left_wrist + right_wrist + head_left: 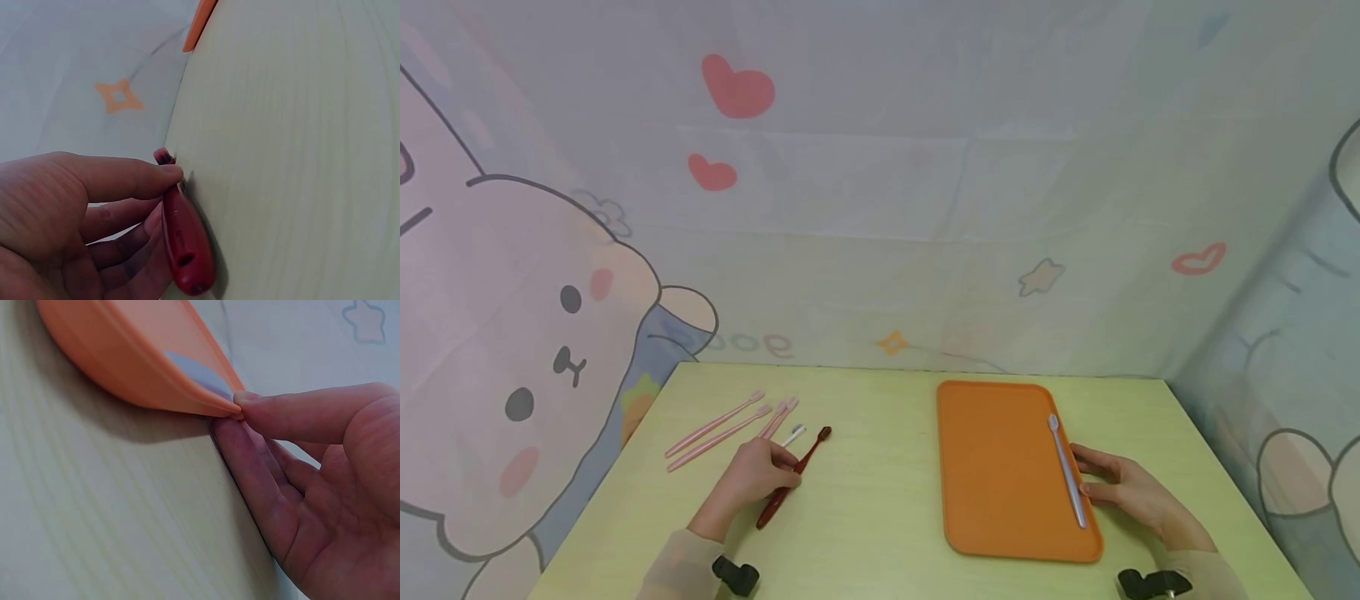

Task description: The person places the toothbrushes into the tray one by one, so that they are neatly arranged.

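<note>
On a pale yellow table, an orange tray lies at the right, the right hand pinching its right rim. The left hand pinches a dark red toothbrush on the left, near pink toothbrushes; whether the red one touches the table is hard to tell. A lavender toothbrush lies in the tray along its right side.

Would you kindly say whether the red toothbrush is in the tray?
Out: the left hand pinches the red toothbrush, apart from the orange tray.
</note>
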Demonstrator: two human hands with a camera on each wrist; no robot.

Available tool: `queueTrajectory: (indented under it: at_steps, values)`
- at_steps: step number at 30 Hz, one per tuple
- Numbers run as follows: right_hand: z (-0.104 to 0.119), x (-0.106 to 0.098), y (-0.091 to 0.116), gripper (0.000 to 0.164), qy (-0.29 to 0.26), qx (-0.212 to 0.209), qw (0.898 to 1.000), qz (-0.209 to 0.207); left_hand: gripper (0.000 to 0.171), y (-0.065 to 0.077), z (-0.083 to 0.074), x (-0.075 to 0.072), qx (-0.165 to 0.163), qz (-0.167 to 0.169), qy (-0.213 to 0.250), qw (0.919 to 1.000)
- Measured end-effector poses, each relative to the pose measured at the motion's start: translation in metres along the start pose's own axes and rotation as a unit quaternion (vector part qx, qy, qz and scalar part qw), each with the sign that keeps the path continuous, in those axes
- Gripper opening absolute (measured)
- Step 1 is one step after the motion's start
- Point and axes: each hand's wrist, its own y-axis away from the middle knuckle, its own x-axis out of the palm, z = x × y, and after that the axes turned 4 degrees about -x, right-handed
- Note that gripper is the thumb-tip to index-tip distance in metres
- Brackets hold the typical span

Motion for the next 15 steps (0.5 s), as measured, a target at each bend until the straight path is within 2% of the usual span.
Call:
queueTrajectory:
  at_steps: [7,15]
  values:
    - [-0.0007,-0.0013,0.0003,0.078,0.007,-0.002,1.000,-0.006,0.016,0.0010,-0.0018,-0.0004,0.006,0.003,0.000,1.0000]
    - [-0.0032,-0.0023,-0.0008,0.078,-0.008,-0.005,1.000,-0.002,0.017,-0.0009,-0.0004,-0.0001,-0.001,0.000,0.005,1.0000]
